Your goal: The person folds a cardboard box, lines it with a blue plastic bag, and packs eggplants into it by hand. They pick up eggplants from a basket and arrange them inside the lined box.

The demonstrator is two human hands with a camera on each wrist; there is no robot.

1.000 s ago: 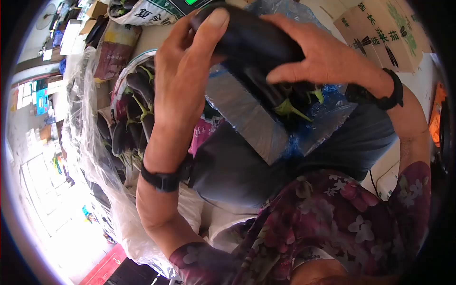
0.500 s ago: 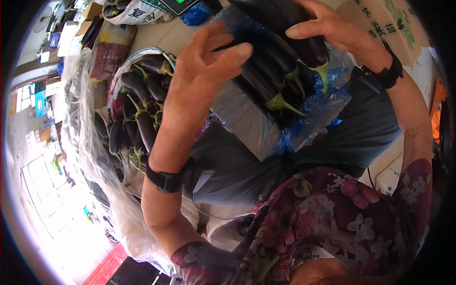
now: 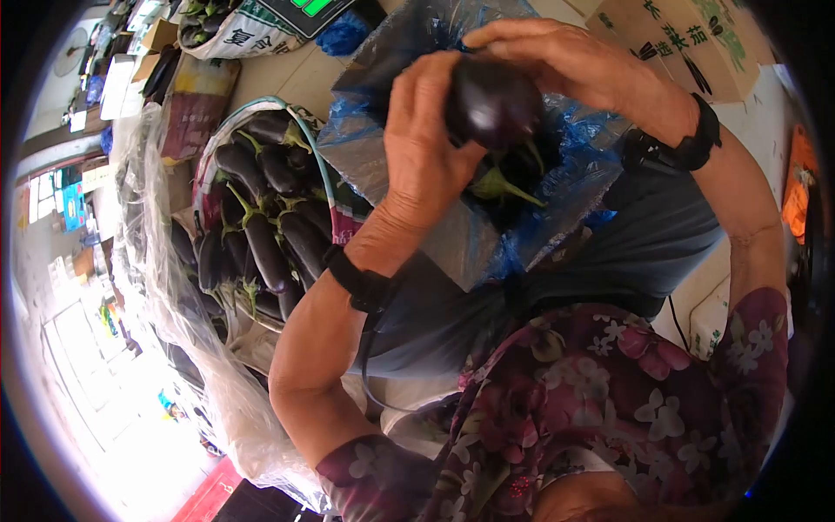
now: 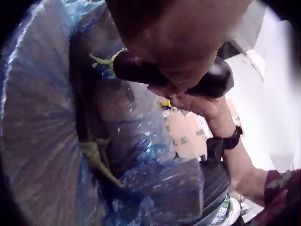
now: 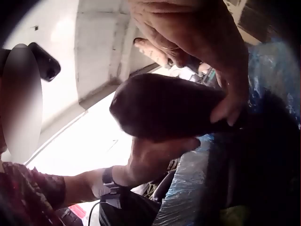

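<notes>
A dark purple eggplant [image 3: 497,103] is held up between both hands, its rounded end turned toward the head camera. The left hand [image 3: 424,139] curls around its left side. From the far side, the right hand [image 3: 578,70] grips it, and in the right wrist view its thumb presses near the narrow end of the eggplant [image 5: 160,106]. A green stem shows at the left end of the eggplant [image 4: 214,80] in the left wrist view. Beneath the hands, a blue plastic bag [image 3: 557,209] lies spread over the lap with more eggplants inside, mostly hidden; one green stem [image 3: 509,187] shows.
A sack with a pale teal rim [image 3: 323,143], full of eggplants, stands left of the legs beside clear plastic sheeting [image 3: 143,226]. Ahead are a scale with green digits [image 3: 309,7] and crumpled blue plastic [image 3: 344,35]. A printed cardboard box [image 3: 678,43] stands at right.
Half a second ago the left hand was off the eggplant, while the right held one over the bag. Now the left hand has moved right and grips an eggplant, turned end-on to the head camera.
</notes>
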